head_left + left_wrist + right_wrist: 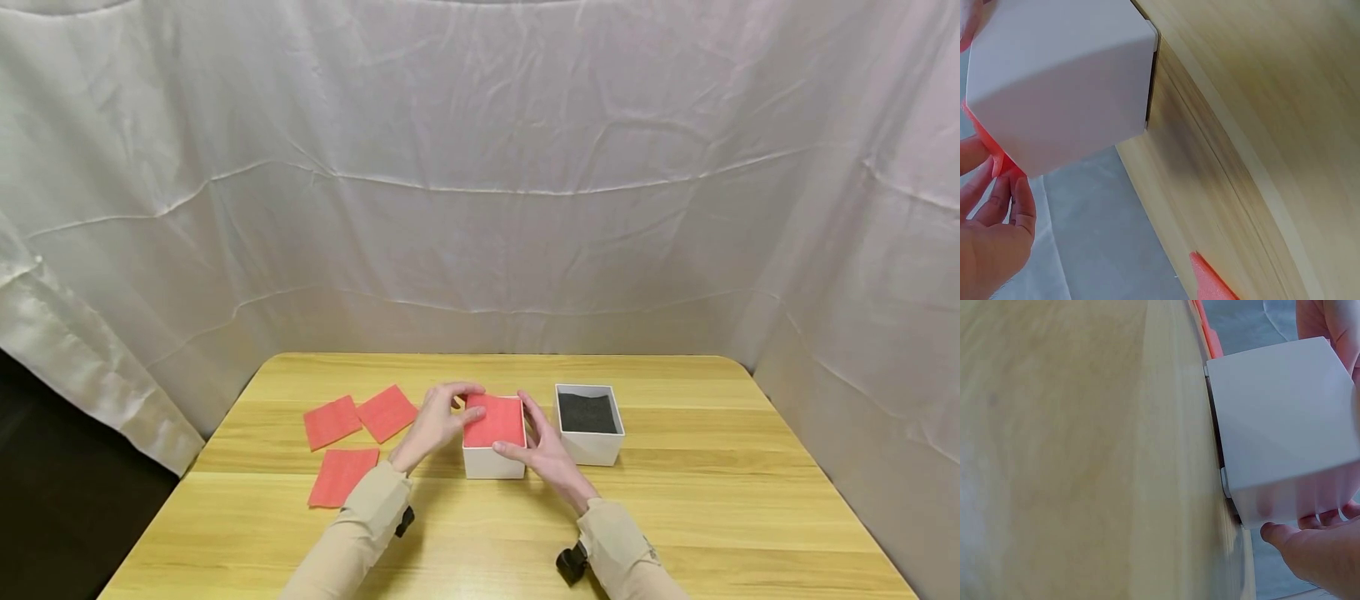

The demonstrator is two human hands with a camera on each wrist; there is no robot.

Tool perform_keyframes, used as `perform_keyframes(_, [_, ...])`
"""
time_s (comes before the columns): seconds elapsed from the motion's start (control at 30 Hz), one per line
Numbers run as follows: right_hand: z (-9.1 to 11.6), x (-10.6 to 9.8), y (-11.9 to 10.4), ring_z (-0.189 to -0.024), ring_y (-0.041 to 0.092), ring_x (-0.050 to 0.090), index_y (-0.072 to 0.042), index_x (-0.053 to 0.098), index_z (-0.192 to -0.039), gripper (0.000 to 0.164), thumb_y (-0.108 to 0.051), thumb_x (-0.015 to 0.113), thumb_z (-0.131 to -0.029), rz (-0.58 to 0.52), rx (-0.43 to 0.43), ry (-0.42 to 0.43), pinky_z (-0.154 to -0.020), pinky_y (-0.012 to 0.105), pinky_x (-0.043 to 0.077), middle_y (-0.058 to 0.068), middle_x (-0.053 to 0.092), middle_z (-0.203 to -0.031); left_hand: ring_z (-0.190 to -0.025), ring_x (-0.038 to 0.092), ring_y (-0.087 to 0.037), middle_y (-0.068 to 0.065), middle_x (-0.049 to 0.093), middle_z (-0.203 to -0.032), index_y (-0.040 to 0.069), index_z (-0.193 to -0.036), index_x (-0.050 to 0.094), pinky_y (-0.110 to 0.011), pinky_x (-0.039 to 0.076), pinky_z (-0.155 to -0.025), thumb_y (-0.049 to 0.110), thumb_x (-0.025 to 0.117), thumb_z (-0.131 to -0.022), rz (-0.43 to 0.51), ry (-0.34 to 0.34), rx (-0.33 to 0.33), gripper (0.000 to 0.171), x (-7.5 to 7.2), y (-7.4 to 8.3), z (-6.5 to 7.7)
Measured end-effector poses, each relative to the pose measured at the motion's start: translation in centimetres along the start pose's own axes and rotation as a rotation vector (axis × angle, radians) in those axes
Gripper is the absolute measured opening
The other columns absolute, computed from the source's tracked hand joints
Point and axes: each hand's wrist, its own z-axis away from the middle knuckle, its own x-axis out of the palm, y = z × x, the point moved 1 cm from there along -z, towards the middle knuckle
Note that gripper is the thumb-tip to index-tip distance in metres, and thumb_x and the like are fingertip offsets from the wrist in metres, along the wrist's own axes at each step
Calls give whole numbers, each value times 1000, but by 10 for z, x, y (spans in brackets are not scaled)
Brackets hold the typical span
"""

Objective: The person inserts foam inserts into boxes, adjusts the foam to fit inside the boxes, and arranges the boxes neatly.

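A white box stands on the table between the hands, with a thin red square sheet over its open top. At the box's left rim, the left hand pinches the sheet's edge between thumb and fingers. In the left wrist view, that edge of the red sheet sticks out past the box, bent. The right hand holds the box around its right side, thumb at the front rim and fingers spread toward the back. Fingertips of that hand lie along the side wall in the right wrist view.
Several more red squares lie to the left: one at the back left, another beside it, and one nearer the front. A second white box, with dark grey lining, stands just right of the right hand. Pale curtains surround the wooden table.
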Motion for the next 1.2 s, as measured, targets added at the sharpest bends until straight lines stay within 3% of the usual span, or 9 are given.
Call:
perform_keyframes(0.1, [0,0,0,-158,35,9,-13,9,-163,102,-13,78,-88,1,-2,-2,-125,50,22,15,7,-171,-109,62,-29,-12,74,-117,1,-116,72,-54,49,-95,9,77,-88,-15,-12,4,30,1,-2,0])
perform_keyframes(0.23, [0,0,-1,-158,36,9,-12,9,-163,102,-13,78,-88,6,-3,-4,-124,50,22,15,8,-171,-114,59,-30,-11,73,-120,3,-118,72,-52,47,-96,10,78,-87,-51,-25,6,32,0,-3,0])
perform_keyframes(0.67, [1,-1,-1,-157,37,10,-14,10,-163,101,-14,78,-88,18,-2,0,-124,52,23,17,8,-170,-103,57,-25,-9,74,-108,5,-116,74,-41,43,-91,11,84,-80,-95,-54,6,38,-1,1,-2])
perform_keyframes(0.93, [1,0,-2,-158,37,8,-15,9,-163,101,-14,77,-88,15,-3,-5,-125,53,20,16,7,-170,-110,57,-27,-11,74,-114,5,-114,74,-49,45,-100,9,86,-78,-99,-52,-9,37,2,1,-1])
perform_keyframes(1.2, [2,0,-2,-157,37,10,-16,11,-163,100,-14,78,-88,14,0,-1,-122,53,26,16,8,-170,-115,54,-30,-13,71,-118,5,-113,73,-51,44,-102,9,87,-77,-171,-46,40,39,2,3,1])
